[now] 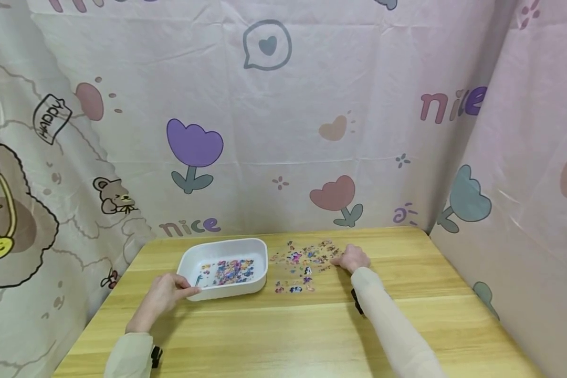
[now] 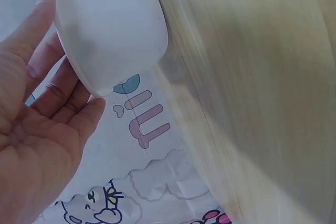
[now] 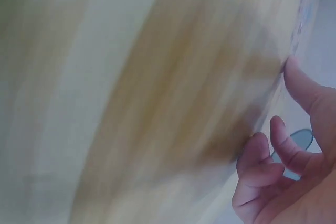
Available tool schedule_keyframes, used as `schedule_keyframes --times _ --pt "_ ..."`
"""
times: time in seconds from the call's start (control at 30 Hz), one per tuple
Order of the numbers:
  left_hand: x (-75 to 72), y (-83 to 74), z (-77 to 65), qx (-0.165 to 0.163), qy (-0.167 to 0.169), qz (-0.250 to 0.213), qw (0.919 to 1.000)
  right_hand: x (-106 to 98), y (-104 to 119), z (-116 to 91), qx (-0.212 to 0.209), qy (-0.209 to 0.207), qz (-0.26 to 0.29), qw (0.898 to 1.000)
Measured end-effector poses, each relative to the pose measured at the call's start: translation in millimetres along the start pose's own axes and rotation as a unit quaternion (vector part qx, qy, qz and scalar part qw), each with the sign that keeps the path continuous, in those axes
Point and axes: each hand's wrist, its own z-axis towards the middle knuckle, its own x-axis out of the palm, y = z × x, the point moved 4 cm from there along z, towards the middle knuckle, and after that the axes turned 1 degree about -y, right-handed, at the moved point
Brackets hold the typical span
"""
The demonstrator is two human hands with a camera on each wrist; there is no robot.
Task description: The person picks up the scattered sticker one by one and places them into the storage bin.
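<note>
My left hand (image 1: 163, 296) grips the near left corner of a white rectangular plastic tray (image 1: 260, 281). In the left wrist view, its thumb lies along the rim of the tray (image 2: 113, 35) and the fingers curl against the outer wall. Inside the tray lie many small colourful stickers (image 1: 233, 272), heaped toward the middle. More cartoon stickers (image 1: 307, 257) are spread flat on the table to its right. My right hand (image 1: 353, 257) touches the table at their right edge. In the right wrist view, that hand (image 3: 294, 150) has its thumb and bent fingers apart, with nothing visible between them.
The wooden table (image 1: 283, 336) runs back to a printed cloth (image 1: 274, 115) hanging behind it. Similar cloth hangs along the left and right sides. A dark band (image 1: 156, 357) shows at the left wrist and another (image 1: 357, 302) at the right.
</note>
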Motion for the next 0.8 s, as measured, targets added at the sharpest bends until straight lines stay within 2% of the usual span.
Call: schedule_keyframes --times 0.2,0.4,0.53,0.7,0.8 --pt "-0.4 1.1 -1.0 -0.001 0.001 0.002 1.0 -10 -11 2 -0.025 -0.01 -0.01 1.0" --pt "0.3 1.9 -0.3 -0.005 0.001 0.0 1.0 -23 -16 2 -0.039 -0.039 0.027 0.998" --pt "0.5 2.7 -0.5 -0.004 0.005 -0.003 1.0 -32 -20 4 -0.046 -0.078 0.051 0.995" --pt "-0.2 1.8 -0.1 -0.003 -0.002 -0.002 1.0 -42 -22 7 -0.049 -0.136 0.089 0.985" --pt "-0.8 0.3 0.5 0.001 -0.006 -0.002 1.0 -46 -22 9 -0.049 -0.153 0.104 0.982"
